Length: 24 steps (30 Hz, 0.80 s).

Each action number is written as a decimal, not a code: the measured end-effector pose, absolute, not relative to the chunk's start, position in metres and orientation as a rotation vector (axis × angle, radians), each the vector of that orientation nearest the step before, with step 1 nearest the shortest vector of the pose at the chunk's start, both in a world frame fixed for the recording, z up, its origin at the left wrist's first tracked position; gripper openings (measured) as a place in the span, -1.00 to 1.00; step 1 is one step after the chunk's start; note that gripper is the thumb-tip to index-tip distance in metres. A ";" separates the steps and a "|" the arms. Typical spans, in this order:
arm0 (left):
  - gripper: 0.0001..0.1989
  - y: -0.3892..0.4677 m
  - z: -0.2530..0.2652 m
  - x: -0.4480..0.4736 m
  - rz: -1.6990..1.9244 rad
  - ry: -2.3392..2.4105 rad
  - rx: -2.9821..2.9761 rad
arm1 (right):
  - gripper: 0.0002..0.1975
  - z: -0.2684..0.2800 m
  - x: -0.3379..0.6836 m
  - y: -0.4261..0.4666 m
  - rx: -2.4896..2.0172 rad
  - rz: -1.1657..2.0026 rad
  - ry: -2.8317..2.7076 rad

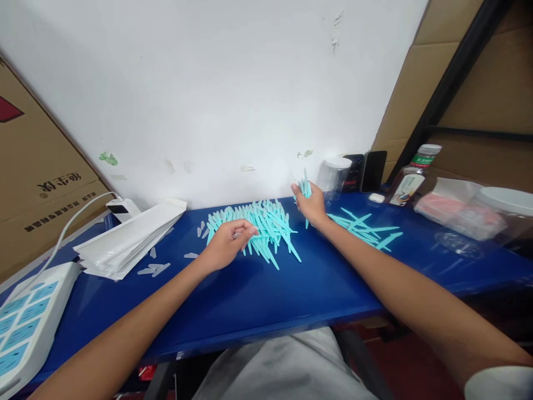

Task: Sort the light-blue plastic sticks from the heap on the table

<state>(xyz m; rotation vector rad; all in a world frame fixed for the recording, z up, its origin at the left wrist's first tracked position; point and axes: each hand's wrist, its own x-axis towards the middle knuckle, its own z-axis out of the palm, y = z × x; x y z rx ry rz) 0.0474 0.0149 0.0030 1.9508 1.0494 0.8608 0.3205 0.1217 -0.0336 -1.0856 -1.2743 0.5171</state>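
My left hand [231, 241] is closed in a pinch at the left front of a pile of thin teal plastic sticks [266, 222]. Between its thumb and fingers shows a small translucent piece [237, 235]; the rest of it is hidden. Near the wall, my right hand [310, 203] is wrapped round a bundle of teal sticks [306, 189], held roughly upright with tips above and below the fist. More loose teal sticks [366, 229] lie crossed beside my right forearm. Several small translucent sleeves [158, 269] are scattered left of the pile.
White paper pouches [129, 239] lie stacked at the left, near a power strip [29, 322] and a small white device [122, 208] with a cable. At the right stand a clear jar [335, 178], phones [372, 172], a bottle [412, 175] and another white-lidded jar [503, 222].
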 end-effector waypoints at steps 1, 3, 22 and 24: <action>-0.62 0.015 0.003 0.047 0.862 1.044 1.947 | -0.54 -0.032 0.320 0.120 -1.085 0.530 -1.276; -0.62 0.014 0.004 0.047 0.868 1.039 1.940 | -0.53 -0.027 0.319 0.117 -1.066 0.552 -1.252; -0.63 0.012 0.005 0.048 0.859 1.056 1.948 | -0.40 -0.033 0.321 0.123 -1.141 0.549 -1.280; -0.63 0.012 0.004 0.048 0.862 1.053 1.948 | -0.41 -0.027 0.321 0.120 -1.092 0.573 -1.251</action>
